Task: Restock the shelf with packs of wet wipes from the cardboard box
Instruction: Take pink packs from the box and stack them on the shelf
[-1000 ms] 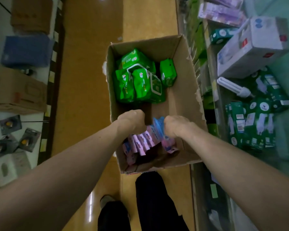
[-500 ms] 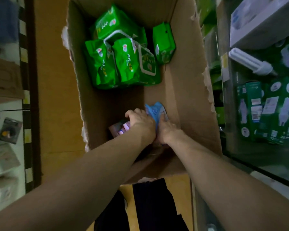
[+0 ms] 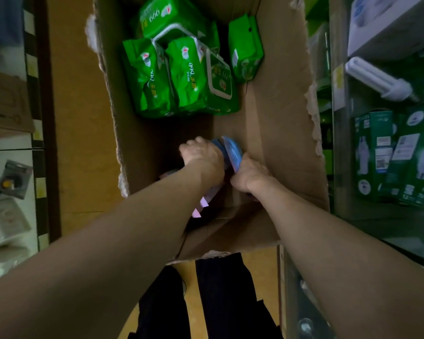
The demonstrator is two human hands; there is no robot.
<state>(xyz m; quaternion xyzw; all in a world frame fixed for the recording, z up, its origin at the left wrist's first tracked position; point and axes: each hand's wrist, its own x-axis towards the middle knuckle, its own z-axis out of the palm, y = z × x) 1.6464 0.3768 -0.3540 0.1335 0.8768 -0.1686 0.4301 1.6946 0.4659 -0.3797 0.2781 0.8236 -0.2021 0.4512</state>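
- Orange floor [image 3: 78,118] on the left, shelf [image 3: 339,148] on the right, cardboard box [image 3: 279,106] between them.
- Five green packs [image 3: 189,77] lie at the box's far end, long axes along the box.
- At the near end, left hand [image 3: 202,155] and right hand [image 3: 250,174] each have their grip clamped on a bundle of small packs [image 3: 230,150]. The blue one stands on edge; I cannot tell how many there are.

Your cardboard box [image 3: 279,123] sits on the floor [image 3: 83,143], left of the shelf [image 3: 339,148]. At its far end lie packs of wet wipes [image 3: 181,77]; nearer you, your left hand [image 3: 201,155] and right hand [image 3: 251,173] flank a bundle of packs [image 3: 230,149].

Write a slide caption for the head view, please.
Left hand and right hand grip blue packs inside the box.
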